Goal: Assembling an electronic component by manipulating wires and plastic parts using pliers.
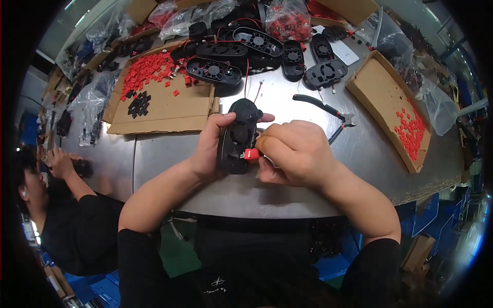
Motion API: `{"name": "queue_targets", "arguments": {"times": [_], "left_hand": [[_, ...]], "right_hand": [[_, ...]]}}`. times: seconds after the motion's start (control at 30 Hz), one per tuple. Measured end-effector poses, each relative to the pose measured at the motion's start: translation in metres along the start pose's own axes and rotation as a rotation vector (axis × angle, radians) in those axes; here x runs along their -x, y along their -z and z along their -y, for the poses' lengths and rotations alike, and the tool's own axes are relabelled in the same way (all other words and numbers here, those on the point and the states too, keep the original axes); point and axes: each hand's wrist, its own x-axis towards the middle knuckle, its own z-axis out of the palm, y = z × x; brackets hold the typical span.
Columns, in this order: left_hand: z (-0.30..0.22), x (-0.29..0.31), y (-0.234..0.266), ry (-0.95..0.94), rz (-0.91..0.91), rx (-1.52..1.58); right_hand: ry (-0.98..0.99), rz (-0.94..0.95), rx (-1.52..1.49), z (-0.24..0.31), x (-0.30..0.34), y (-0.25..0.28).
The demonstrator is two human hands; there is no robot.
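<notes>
Black shell (240, 134) fills clasping left fingers (223, 119); right fingers (275, 148) bunch near red block (251, 154), hold unclear; pliers (326, 107) beyond.

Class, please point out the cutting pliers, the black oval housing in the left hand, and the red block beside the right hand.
Cutting pliers (324, 106): head view, on the upper handle.
Black oval housing (240, 134): head view, on its middle.
Red block (251, 154): head view, on its visible side.
</notes>
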Motion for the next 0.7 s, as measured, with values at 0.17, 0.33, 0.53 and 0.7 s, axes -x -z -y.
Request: {"name": "queue_targets", "arguments": {"times": [0.17, 0.33, 0.53, 0.7], "left_hand": [[-0.0003, 0.0017, -0.0025, 0.022, -0.029, 0.017], [0.0004, 0.0016, -0.001, -0.003, -0.029, -0.024], [0.0033, 0.0028, -0.001, -0.032, -0.059, -0.062], [0.0074, 0.0025, 0.0008, -0.075, -0.075, -0.093]], "right_hand": [[0.01, 0.063, 0.0, -0.0006, -0.0006, -0.0004], [0.025, 0.107, -0.03, 0.0026, -0.0008, -0.0005], [-0.038, 0.152, -0.073, 0.0034, 0.0008, 0.0004], [-0.048, 0.179, -0.107, 0.0005, 0.0021, -0.0003]]}}
